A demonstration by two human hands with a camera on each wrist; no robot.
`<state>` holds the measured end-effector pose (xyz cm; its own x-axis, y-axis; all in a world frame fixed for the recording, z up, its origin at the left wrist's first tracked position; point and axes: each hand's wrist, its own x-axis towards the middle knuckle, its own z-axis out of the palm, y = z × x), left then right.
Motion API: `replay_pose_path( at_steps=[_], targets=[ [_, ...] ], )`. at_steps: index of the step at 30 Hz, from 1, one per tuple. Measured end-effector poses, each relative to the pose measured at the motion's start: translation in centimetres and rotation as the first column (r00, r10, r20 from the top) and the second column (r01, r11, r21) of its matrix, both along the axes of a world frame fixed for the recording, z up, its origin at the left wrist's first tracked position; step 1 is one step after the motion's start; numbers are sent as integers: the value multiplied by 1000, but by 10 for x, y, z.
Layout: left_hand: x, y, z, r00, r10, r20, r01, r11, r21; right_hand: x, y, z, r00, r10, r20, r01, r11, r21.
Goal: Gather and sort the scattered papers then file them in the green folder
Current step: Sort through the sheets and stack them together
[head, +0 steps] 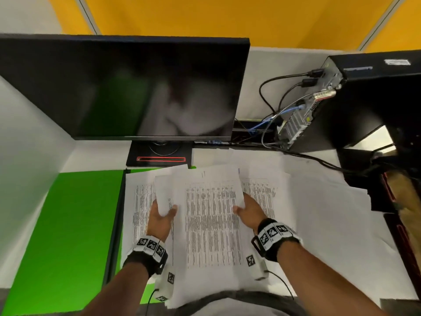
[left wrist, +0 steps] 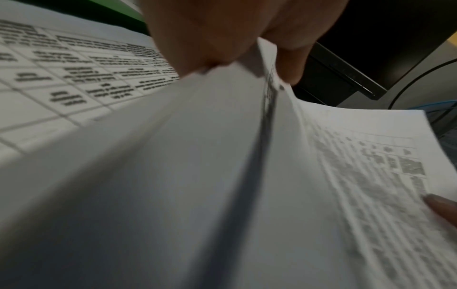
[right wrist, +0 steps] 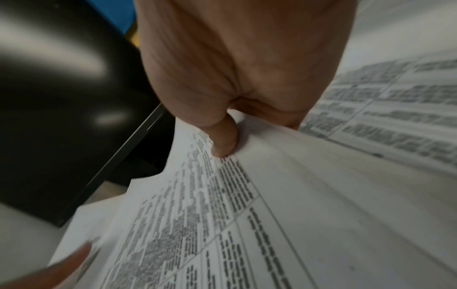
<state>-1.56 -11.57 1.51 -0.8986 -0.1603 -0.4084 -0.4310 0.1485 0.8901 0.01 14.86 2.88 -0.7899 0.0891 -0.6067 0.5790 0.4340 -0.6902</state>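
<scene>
A stack of printed papers (head: 211, 215) with dense tables is held above the desk between both hands. My left hand (head: 163, 213) pinches the stack's left edge, thumb on top; in the left wrist view the left hand (left wrist: 259, 64) grips the sheets (left wrist: 197, 176) from above. My right hand (head: 247, 209) pinches the right edge, and in the right wrist view its thumb (right wrist: 223, 136) presses on the papers (right wrist: 247, 215). More loose sheets (head: 319, 201) lie spread on the desk underneath. The green folder (head: 75, 224) lies open flat at the left, partly under the papers.
A black monitor (head: 127, 87) on its stand (head: 159, 156) stands behind the papers. A black computer tower (head: 369, 99) with cables (head: 273, 119) sits at the back right. Dark objects (head: 398, 201) crowd the right edge. White partition walls (head: 27, 144) close the left side.
</scene>
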Motion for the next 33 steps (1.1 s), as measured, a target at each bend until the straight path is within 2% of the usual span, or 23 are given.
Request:
replay_pose_path(
  at_steps=[3,5,7,11,17,23,28,33],
  targets=[
    [-2,6,7,999,37,8,-37,996,79,-9,-17,-1,999,40,6,-40,999,25],
    [-4,8,9,999,38,30,-41,993,113,-16,-22,-1,998,56,7,-56,991,118],
    [-8,5,7,998,43,52,-50,987,151,-24,-25,2,995,76,68,-88,976,200],
    [-22,1,2,995,25,95,-43,981,187,-31,-44,10,969,194,155,-227,945,236],
    [-19,9,9,999,-36,37,32,994,105,-23,-58,7,939,286,188,-323,923,210],
    [-48,1,9,999,-42,22,40,997,68,-72,-29,18,963,262,62,-268,915,301],
    [-78,2,10,995,-102,5,102,991,-91,-101,-26,18,892,441,101,-446,820,358],
    [-83,4,11,993,-117,-20,112,977,-181,-96,-29,9,821,555,133,-552,712,435]
  ],
)
